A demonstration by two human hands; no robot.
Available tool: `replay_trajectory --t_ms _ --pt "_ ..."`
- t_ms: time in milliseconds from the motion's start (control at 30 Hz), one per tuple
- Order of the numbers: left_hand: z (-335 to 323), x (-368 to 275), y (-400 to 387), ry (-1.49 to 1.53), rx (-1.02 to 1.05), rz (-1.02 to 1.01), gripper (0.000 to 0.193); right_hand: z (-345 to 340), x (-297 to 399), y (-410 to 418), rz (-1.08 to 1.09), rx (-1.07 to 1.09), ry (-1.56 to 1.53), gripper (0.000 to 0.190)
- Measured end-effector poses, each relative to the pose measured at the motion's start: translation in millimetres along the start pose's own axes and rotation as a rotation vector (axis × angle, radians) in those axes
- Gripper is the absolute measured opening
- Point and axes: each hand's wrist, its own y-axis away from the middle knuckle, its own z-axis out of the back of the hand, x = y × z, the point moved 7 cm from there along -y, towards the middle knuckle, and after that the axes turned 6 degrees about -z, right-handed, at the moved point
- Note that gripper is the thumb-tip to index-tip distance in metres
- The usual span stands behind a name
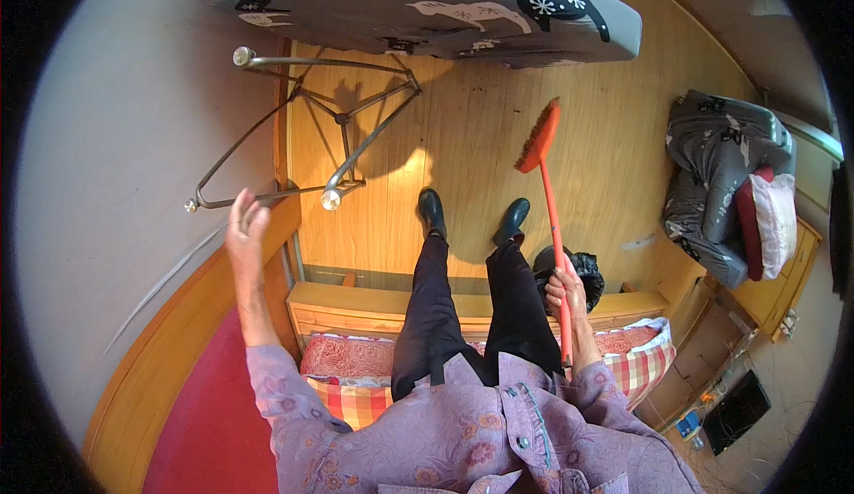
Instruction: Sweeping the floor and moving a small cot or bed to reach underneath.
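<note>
My right hand (566, 291) is wrapped around the handle of an orange plastic broom (551, 207). Its bristled head points away from me, over the wooden floor. My left hand (247, 230) is raised at the left, fingers apart, with nothing in it. Just beyond its fingertips is a metal tubular frame (370, 144) with round shiny caps on its ends, like the legs of a stool or stand. I cannot tell whether the fingers touch the tube. Behind my right hand, partly hidden by it, is a bin lined with a black plastic bag (588, 277).
A grey-covered sofa or mattress (434, 14) with deer patterns spans the far side. Grey bedding (710, 180) and a white pillow (774, 224) are piled at right. A wooden bed frame with checked bedding (644, 367) lies behind my legs. A pale wall (133, 127) is at left.
</note>
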Motion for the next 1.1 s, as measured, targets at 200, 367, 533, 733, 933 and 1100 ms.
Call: replay_trajectory --t_ms 200,367,533,733,933,1100 --pt "-107 -38 15 -0.361 0.354 -0.187 0.058 8 2 -7 -0.054 0.031 -0.019 0.052" --pt "-124 -34 5 -0.186 0.132 -0.1 0.036 15 4 -5 -0.075 0.074 -0.024 0.052" --pt "-108 -19 -14 -0.402 0.395 -0.008 0.026 25 11 -5 -0.093 0.063 -0.025 0.052" --pt "-61 -20 9 -0.309 0.188 0.08 0.025 44 15 1 -0.097 0.024 0.134 0.056" --pt "-110 2 24 -0.411 0.258 0.065 0.023 38 8 -7 -0.137 0.037 0.142 0.057" --pt "-87 -12 32 -0.342 0.103 0.092 0.022 27 8 0 -0.142 0.038 0.271 0.056"
